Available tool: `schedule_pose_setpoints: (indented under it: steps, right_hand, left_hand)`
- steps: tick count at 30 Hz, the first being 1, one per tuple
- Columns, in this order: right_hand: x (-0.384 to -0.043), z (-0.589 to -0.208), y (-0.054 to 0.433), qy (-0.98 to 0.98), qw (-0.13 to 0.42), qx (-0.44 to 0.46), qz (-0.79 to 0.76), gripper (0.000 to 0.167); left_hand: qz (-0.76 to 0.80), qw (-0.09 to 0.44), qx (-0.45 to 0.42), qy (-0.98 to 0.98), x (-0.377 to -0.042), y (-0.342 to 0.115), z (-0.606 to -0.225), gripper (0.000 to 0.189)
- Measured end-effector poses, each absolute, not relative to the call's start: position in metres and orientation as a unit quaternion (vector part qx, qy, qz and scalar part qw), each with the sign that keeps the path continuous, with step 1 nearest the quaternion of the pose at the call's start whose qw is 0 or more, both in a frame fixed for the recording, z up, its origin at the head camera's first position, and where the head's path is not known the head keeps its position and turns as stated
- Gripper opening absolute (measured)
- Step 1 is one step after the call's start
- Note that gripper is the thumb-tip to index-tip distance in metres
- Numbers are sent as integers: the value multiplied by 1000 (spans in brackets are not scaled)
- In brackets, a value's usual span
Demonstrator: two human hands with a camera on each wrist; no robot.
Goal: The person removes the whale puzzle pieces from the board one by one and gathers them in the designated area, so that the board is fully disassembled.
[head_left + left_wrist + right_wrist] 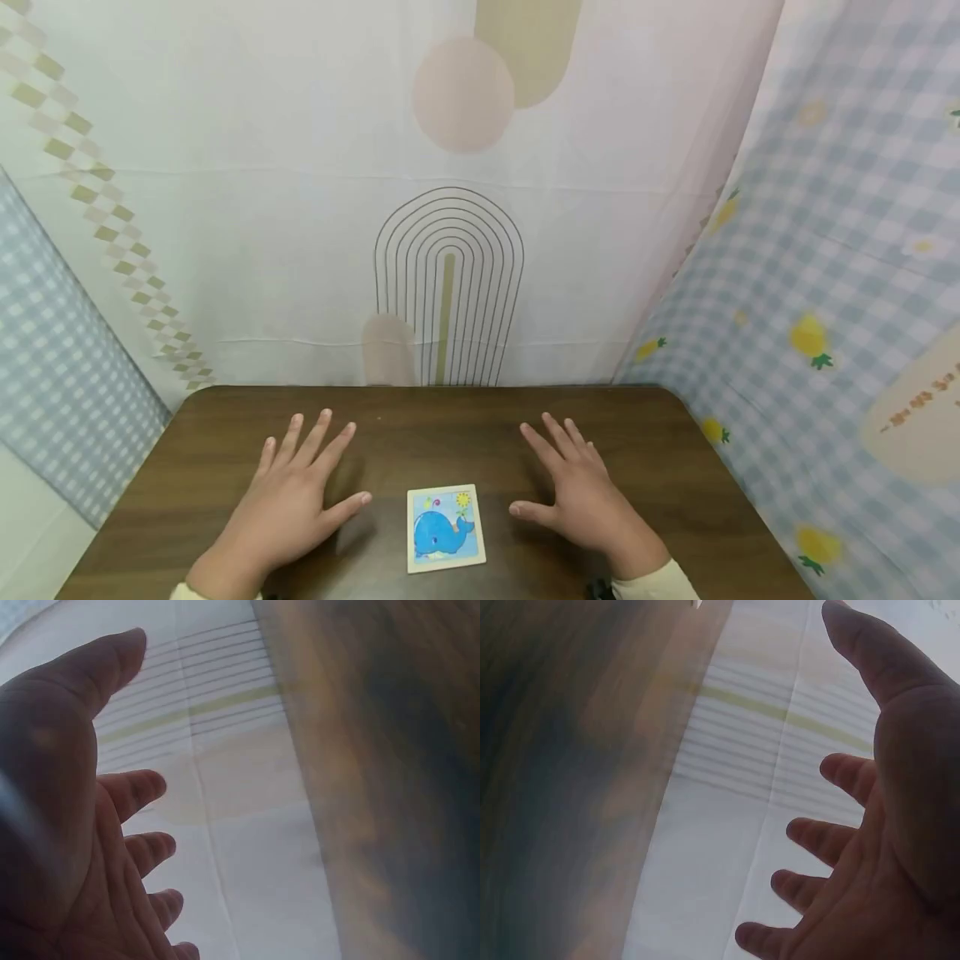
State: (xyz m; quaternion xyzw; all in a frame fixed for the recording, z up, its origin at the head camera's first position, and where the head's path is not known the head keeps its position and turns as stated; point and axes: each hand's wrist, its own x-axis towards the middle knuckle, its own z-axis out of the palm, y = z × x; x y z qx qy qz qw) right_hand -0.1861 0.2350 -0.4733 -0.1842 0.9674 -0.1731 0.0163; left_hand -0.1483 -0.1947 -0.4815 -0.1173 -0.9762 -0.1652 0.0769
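Observation:
Near the front of the dark wooden table lies a small square picture puzzle (442, 532) with a pale frame, showing a blue whale and a yellow sun-like flower. My left hand (288, 504) is held to the left of it, fingers spread and thumb pointing inward. On the other side my right hand (577, 496) is spread in the same way. Neither hand touches the picture. In the left wrist view the palm of the left hand (67, 817) holds nothing, and the right wrist view shows the right hand (885, 832) likewise bare.
The brown table (420, 442) has rounded far corners. Behind it hangs a white cloth (292, 250) with arch and circle prints. A blue checked cloth with pineapples (765, 333) hangs at the right, another checked cloth (60, 333) at the left.

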Motion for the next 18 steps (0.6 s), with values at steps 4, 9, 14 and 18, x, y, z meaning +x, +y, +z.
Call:
schedule_pose_setpoints:
  steps: [4,9,14,18]
  right_hand:
    - [-185,-475,224,958,11,-213,-190,106]
    - [-185,-478,206,948,22,-241,-209,99]
    - [-186,-480,187,938,29,-277,-208,93]
    - [-185,-481,174,932,37,-303,-192,88]
  left_hand:
    - [-164,76,-131,-975,-148,-187,-481,97]
    - [-170,56,-142,-973,-145,-171,-485,101]
    - [-187,-6,-153,-970,-143,-151,-487,112]
    - [-204,-49,-165,-964,-142,-136,-490,116]
